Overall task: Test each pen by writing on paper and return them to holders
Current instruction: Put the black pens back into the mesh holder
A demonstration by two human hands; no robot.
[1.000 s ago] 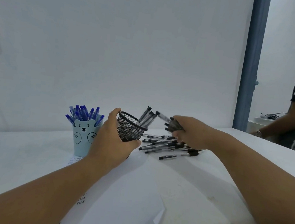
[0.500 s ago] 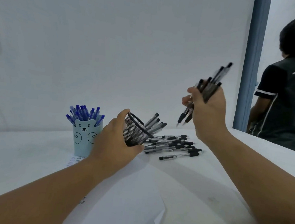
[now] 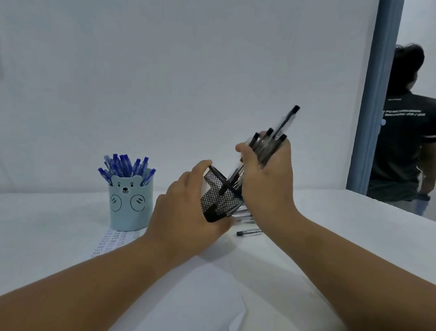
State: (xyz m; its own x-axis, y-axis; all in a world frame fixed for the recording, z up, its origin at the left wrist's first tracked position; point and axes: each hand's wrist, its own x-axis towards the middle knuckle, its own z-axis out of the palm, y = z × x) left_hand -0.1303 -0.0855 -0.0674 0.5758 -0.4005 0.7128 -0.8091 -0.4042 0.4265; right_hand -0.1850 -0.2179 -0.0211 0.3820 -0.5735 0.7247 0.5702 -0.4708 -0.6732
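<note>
My left hand (image 3: 184, 215) grips a black mesh pen holder (image 3: 219, 199), tilted to the right on the white table. Just right of it, my right hand (image 3: 268, 179) holds a bundle of black pens (image 3: 273, 138), their lower tips pointing into the holder's mouth. A few more black pens (image 3: 249, 231) lie on the table behind and right of the holder, mostly hidden by my hands. A light blue bear-faced cup (image 3: 129, 200) full of blue pens (image 3: 125, 167) stands to the left. White paper (image 3: 187, 311) lies under my arms, with handwriting (image 3: 113, 240) near the cup.
The white table (image 3: 362, 244) runs back to a white wall. A blue door frame (image 3: 376, 94) rises at the right. Beyond it a person in a dark shirt (image 3: 407, 133) stands with their back turned.
My right hand gathered black pens from the pile, lifted them high, then came down to the holder's mouth. My left hand kept the holder tilted. The person behind turned away.
</note>
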